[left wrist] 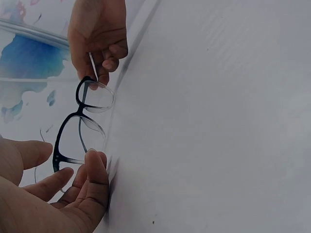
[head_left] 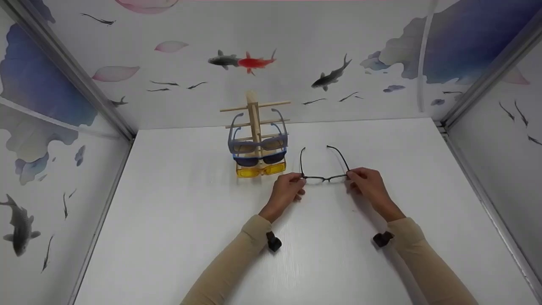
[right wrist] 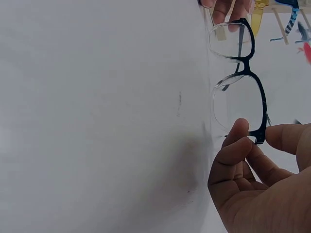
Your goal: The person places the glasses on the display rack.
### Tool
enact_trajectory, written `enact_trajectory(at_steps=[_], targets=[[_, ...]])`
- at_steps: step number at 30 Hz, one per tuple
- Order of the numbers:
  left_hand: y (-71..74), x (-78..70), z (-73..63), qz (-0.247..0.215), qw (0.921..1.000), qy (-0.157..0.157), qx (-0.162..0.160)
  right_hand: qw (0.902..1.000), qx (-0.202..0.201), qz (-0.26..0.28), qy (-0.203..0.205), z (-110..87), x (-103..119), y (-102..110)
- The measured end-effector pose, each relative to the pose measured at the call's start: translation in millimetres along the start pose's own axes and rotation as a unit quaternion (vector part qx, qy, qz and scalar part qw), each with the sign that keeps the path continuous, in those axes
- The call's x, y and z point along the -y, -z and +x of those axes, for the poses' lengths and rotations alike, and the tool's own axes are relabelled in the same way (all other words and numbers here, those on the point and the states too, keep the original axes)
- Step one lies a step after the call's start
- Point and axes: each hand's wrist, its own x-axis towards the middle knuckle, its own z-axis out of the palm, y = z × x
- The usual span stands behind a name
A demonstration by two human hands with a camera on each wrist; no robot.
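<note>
Black-topped eyeglasses with clear lower rims are held between both hands, temples unfolded and pointing away in the head view. My left hand pinches the left front corner of the frame. At the opposite corner, the thumb and fingers of my right hand grip the frame near the hinge. Just left of the eyeglasses stands a wooden display rack with crossbars. It carries grey-blue sunglasses, blue dark-lensed sunglasses beneath them, and yellow glasses lowest.
A white table lies under the hands. Behind it rises a white wall painted with fish and petals, and similar panels flank both sides. The rack is close to the table's back edge.
</note>
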Motion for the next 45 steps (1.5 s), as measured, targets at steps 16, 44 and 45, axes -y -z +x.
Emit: enact_trajectory(at_steps=[16, 44, 45], targets=[[2.4, -13.5, -8.8, 0.029, 0.9984, -0.039, -0.027, 0.9997, 0.021, -0.003, 0.016, -16.4, 12, 7], [12.6, -64.0, -45.8, 0.06, 0.9955, -0.072, -0.015, 0.9966, 0.036, 0.038, 0.064, -56.9, 60, 25], [13.2, -65.6, -46.9, 0.059, 0.9954, -0.073, -0.014, 0.9966, 0.036, 0.036, 0.066, -58.0, 62, 26]])
